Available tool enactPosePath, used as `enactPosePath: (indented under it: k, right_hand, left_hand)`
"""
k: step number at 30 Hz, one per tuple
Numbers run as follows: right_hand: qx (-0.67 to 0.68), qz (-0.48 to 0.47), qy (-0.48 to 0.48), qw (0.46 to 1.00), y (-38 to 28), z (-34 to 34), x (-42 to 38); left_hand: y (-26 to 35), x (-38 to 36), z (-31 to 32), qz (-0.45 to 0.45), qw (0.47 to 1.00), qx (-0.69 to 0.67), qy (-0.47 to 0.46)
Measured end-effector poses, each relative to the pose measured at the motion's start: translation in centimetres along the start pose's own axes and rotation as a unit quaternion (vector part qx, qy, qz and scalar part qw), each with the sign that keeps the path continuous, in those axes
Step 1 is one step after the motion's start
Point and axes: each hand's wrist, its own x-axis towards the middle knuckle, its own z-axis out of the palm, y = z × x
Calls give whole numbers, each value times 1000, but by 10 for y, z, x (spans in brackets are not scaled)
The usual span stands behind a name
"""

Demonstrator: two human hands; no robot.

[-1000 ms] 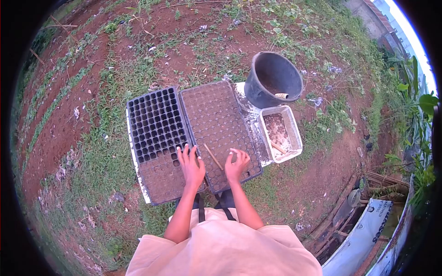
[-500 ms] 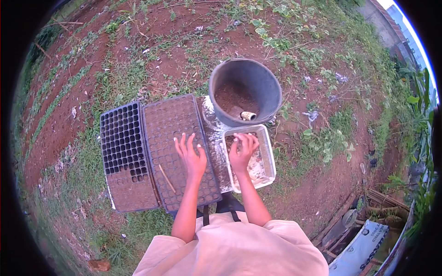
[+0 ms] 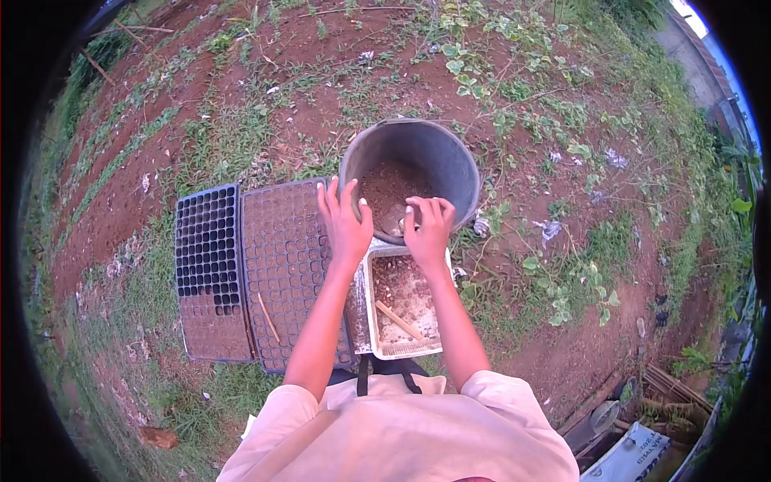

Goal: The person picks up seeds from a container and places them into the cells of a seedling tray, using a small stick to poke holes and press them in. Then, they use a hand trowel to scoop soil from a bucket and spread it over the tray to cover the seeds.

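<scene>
My left hand (image 3: 348, 226) is at the left rim of the grey bucket (image 3: 474, 189), fingers apart and nothing in them. Near the front rim of the same bucket is my right hand (image 3: 428, 230), its fingers bent around something I cannot make out. Dark soil (image 3: 393, 183) lies in the bucket. Below the hands, the white basket (image 3: 369, 321) contains crumbs of soil and a thin stick (image 3: 399, 321). To the left, a soil-filled seedling tray (image 3: 281, 233) has another stick (image 3: 268, 316) on it.
At the far left lies a second seedling tray (image 3: 207, 241), with dark open cells at the top and soil-filled cells below. Weeds and reddish soil surround the trays. A printed sack (image 3: 630, 456) and wooden pieces are at the lower right.
Both hands have moved forward, from over the tray and basket to the bucket. The stick in the basket is now uncovered. The view has shifted slightly.
</scene>
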Motion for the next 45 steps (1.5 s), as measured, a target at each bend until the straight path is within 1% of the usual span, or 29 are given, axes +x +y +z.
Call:
enactPosePath:
  k: [2, 3, 4, 5, 6, 7, 8, 10, 11, 13, 14, 16, 17, 18, 20, 21, 25, 26, 28, 30, 32, 34, 35, 37, 38, 40, 45]
  right_hand:
    - [-38, 45, -94, 994, 7, 6, 8]
    - [-96, 78, -167, 978, 7, 6, 13]
    - [-94, 79, -168, 978, 7, 8, 17]
    - [-153, 148, -299, 930, 7, 11, 22]
    - [-207, 211, -422, 857, 3, 12, 29]
    - [-170, 246, -492, 817, 4, 11, 37]
    - [-167, 243, -493, 818, 4, 11, 43]
    - [-144, 258, -525, 799, 6, 11, 45]
    - [-144, 259, -526, 797, 7, 12, 43]
    - [-226, 171, -479, 831, 7, 14, 41]
    - [-225, 170, -480, 831, 11, 14, 42]
    - [-277, 70, -401, 871, 24, 10, 42]
    - [-286, 39, -355, 889, 29, 8, 42]
    - [-284, 40, -355, 890, 33, 7, 44]
    - [-279, 39, -299, 912, 39, 5, 54]
    - [-289, 31, -291, 912, 43, 7, 58]
    - [-296, 5, -262, 918, 63, 39, 53]
    - [-284, 8, -270, 920, 69, 50, 47]
    - [-272, 10, -276, 922, 60, 53, 49]
    - [-198, 60, -313, 927, 54, 46, 46]
    - [-178, 59, -302, 935, 54, 43, 45]
    - [-106, 143, -338, 924, 49, 38, 46]
    - [-104, 141, -338, 925, 46, 39, 45]
    - [-52, 237, -357, 902, 45, 40, 44]
    - [-52, 235, -356, 903, 44, 42, 43]
    - [-51, 276, -364, 888, 36, 49, 38]
    - [-50, 273, -337, 900, 31, 48, 34]
  left_hand:
    - [2, 11, 11, 1, 1000, -3, 2]
    - [2, 16, 17, -1, 1000, 14, -7]
    - [2, 21, 22, -1, 1000, 16, -7]
    - [1, 26, 28, -11, 1000, 2, -11]
    - [0, 27, 33, -21, 1000, -12, -15]
    - [0, 26, 37, -23, 997, 65, -24]
    - [-2, 26, 40, -24, 997, 68, -22]
    - [3, 26, 39, -40, 992, 118, -22]
    - [2, 24, 40, -41, 992, 118, -24]
    - [-2, 25, 43, -51, 987, 150, -10]
    - [-4, 24, 45, -52, 987, 151, -10]
    - [-3, 25, 44, -52, 987, 153, -23]
    - [-3, 25, 43, -52, 986, 154, -23]
    - [-2, 25, 43, -55, 986, 154, -29]
    - [-1, 26, 42, -58, 986, 154, -33]
    - [0, 26, 42, -58, 985, 162, -33]
    - [3, 26, 41, -60, 984, 162, -32]
    - [3, 26, 41, -61, 984, 164, -31]
    - [3, 27, 42, -58, 985, 160, -30]
    - [2, 26, 42, -56, 984, 164, -30]
    - [4, 27, 43, -48, 984, 169, -26]
    - [1, 26, 43, -41, 985, 166, -14]
    - [0, 25, 43, -41, 985, 167, -13]
    - [0, 25, 43, -37, 987, 157, -18]
    - [0, 25, 44, -37, 987, 157, -16]
    - [0, 24, 43, -42, 987, 155, -22]
    - [-3, 22, 45, -42, 987, 154, -21]
